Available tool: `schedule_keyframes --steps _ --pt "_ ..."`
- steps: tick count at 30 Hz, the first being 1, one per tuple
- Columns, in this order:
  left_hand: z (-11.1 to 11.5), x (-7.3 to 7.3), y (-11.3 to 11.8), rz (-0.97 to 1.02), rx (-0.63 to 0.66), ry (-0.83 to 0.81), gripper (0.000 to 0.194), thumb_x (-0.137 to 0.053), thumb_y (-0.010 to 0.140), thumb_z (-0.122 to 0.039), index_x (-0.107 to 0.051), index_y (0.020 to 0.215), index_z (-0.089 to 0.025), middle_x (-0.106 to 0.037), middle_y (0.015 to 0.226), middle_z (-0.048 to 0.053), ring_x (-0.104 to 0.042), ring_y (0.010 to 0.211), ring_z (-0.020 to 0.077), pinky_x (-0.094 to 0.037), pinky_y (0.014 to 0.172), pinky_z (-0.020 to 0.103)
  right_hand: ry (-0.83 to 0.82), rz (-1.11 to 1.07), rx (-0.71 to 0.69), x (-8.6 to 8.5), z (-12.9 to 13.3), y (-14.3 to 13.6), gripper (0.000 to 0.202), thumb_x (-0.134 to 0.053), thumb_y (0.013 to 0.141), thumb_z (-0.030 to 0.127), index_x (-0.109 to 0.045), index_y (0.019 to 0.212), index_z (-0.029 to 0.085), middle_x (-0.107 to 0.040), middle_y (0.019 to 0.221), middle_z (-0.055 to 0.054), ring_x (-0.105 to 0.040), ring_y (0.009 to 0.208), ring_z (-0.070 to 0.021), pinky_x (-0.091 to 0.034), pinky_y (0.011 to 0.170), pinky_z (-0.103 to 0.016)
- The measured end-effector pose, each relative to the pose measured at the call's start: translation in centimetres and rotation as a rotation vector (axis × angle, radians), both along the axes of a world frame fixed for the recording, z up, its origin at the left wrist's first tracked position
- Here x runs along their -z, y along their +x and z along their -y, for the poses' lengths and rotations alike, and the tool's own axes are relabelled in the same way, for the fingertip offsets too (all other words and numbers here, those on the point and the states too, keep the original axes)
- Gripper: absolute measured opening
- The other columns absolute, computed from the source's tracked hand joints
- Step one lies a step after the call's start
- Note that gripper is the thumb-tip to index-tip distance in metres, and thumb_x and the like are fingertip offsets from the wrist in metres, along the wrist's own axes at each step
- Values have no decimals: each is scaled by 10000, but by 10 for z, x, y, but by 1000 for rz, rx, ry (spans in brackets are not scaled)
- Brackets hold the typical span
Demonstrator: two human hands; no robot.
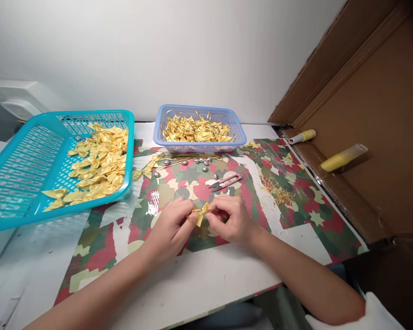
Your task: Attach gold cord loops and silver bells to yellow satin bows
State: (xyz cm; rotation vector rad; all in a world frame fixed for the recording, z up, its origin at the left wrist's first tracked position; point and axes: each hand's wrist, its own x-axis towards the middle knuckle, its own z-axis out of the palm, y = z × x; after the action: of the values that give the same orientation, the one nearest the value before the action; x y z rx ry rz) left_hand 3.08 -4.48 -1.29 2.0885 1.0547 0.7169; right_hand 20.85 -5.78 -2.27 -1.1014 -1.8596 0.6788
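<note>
Far to the left of the fingers stands a turquoise plastic basket with slotted walls (131,156), a heap of pale-yellow satin ribbon bows (106,158) piled toward its right side. Nearer, beyond the left fingers, small round silver metal bells (205,169) lie scattered in a loose row. The left hand (174,222) has its thumb and fingers pinched together on one end of a small yellow ribbon bow with a gold tie (201,214); this bow sits between the two hands, just above the surface (206,275), which is partly covered by red, green and cream star-patterned paper (192,176). Straight beyond the fingers, past a bundle of thin gold ties (189,156), is a periwinkle-blue plastic basket (201,147) full of yellow bows with gold strands. Thread snips with pink handles (226,183) rest just beyond the right hand (230,217), whose fingers close narrowly on the bow's other side. Right of those fingers lies a tangle of gold and red clippings (278,190); farther right, two yellow-and-clear tubes (344,158) project by a brown cardboard panel (374,110).
</note>
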Motion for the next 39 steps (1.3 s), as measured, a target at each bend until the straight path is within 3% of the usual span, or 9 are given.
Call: schedule_keyframes --steps 3,6,13,20,24,28,31,34,39 --pt "1 2 -1 65 -36 -158 352 -334 939 -308 -340 601 -209 -406 593 -22 -398 586 145 -339 554 271 -5 -31 50 -2 -1 5 102 -551 687 205 -462 636 204 -422 540 61 -376 497 -90 -359 548 -243" --pt "0 4 -2 113 -58 -275 350 -346 930 -333 -360 604 -207 -379 616 -22 -384 580 140 -328 552 271 -123 -103 51 -5 -2 8 86 -535 748 250 -483 701 202 -462 622 39 -392 540 -98 -325 503 -230" --pt "-1 6 -4 146 -48 -326 350 -349 931 -346 -352 610 -205 -349 621 -27 -360 591 138 -312 567 274 -377 -211 -65 -6 -4 3 275 -483 876 308 -438 631 192 -419 550 50 -374 504 -86 -312 485 -224" --pt "0 3 -3 66 -54 -33 326 -334 937 -267 -379 621 -201 -406 612 -18 -383 624 153 -302 594 278 -174 -144 10 -5 2 0 245 -465 880 236 -454 639 196 -436 547 49 -350 486 -85 -301 489 -232" --pt "-1 3 -4 47 -44 77 297 -342 928 -258 -450 658 -197 -430 625 -9 -368 635 164 -294 610 288 22 -56 91 -4 1 3 160 -471 867 222 -499 711 199 -513 623 24 -446 569 -115 -372 579 -257" --pt "-2 7 -6 191 -39 -146 300 -368 929 -300 -481 672 -194 -452 687 -2 -400 661 157 -306 622 286 143 177 266 -6 -12 22 139 -483 876 250 -591 947 200 -631 873 -46 -534 859 -200 -409 812 -354" --pt "-3 13 -7 409 -108 -424 291 -434 903 -353 -493 670 -190 -431 722 -7 -389 650 140 -312 611 276 53 537 341 -7 -25 40 274 -634 797 339 -608 1046 227 -597 1146 -87 -475 1073 -293 -347 913 -447" --pt "-3 16 -6 557 -147 -611 331 -496 870 -390 -453 612 -188 -389 676 -18 -351 635 130 -313 608 267 -60 701 307 -6 -31 49 177 -608 836 346 -592 973 234 -585 1142 -83 -463 1101 -294 -339 907 -451" --pt "-1 15 -5 623 -112 -726 309 -577 828 -390 -486 613 -187 -388 636 -29 -362 622 120 -323 612 257 -164 673 290 -1 -32 49 129 -516 903 332 -514 843 219 -585 1018 -63 -471 1001 -257 -362 843 -406"
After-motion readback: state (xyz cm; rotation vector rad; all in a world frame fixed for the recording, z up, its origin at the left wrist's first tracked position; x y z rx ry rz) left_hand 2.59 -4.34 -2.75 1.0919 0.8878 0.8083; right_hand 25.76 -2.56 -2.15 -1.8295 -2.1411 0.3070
